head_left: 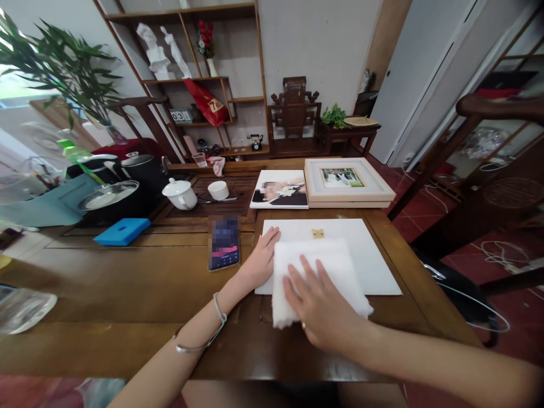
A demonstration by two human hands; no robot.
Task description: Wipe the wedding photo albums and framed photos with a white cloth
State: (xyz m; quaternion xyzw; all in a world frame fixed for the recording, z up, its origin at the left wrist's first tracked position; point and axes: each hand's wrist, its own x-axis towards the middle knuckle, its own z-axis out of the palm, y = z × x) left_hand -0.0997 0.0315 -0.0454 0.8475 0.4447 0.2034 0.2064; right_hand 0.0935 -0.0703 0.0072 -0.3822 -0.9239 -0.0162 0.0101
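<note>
A folded white cloth (340,258) lies over the middle of a white rectangular board (378,269) and hangs past its near edge. My right hand (321,309) presses down on the cloth with its fingers spread; the palm side is hidden. Along the board's left edge rests my left hand (261,260), fingers stretched out and open, beside the cloth. Just above the cloth, a small gold-coloured metal piece (317,233) sits on the board.
Behind the board are a photo panel (280,198) and a light wooden picture frame (351,198). A phone (224,243) lies to the left, with a blue block (122,232), a lidded white cup (179,194) and a small white bowl (218,190) beyond. A wooden chair (476,170) stands at right.
</note>
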